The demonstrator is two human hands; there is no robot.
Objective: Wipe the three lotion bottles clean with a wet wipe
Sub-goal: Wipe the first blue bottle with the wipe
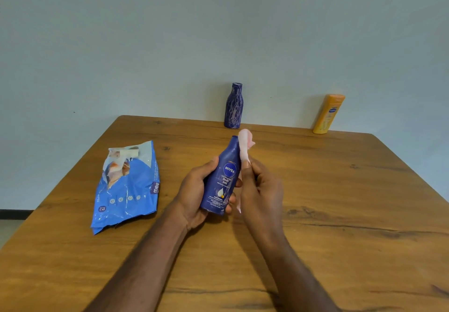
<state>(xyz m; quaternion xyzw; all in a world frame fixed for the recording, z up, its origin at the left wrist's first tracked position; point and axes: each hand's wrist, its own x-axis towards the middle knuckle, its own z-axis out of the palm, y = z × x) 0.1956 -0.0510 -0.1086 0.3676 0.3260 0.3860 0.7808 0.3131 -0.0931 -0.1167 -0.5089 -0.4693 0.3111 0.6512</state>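
Left hand: my left hand point(194, 190) is wrapped round the lower body of the Nivea bottle point(222, 178), thumb on the near side and fingers curled behind. I hold it low so the shoulder and neck stay bare for wiping.

Nivea bottle: lifted off the desk point(340, 214), tilted with its top leaning away from me and to the right, label facing me. That tilt brings its right flank to my other hand.

Right hand: my right hand point(261, 190) pinches the wet wipe point(244, 145) between thumb and fingers, just beside the bottle's right edge.

Wet wipe: a pale, bunched strip lying along the bottle's right side from the neck downward, its loose end sticking up past the top. I judge I am working the upper side of this bottle.

Streaked blue bottle: the streaked blue bottle point(233, 106) stands upright at the far edge of the desk by the wall, well apart from my hands; it looks smeared, so I take it as not yet cleaned.

Yellow bottle: the yellow bottle point(328, 115) stands at the far right edge, leaning slightly, also out of the way and waiting.

Wipes pack: the blue wipes pack point(126, 188) lies flat to my left, its top torn open, near enough to reach for a fresh sheet.

Progress: one bottle in hand, two apparently to go.
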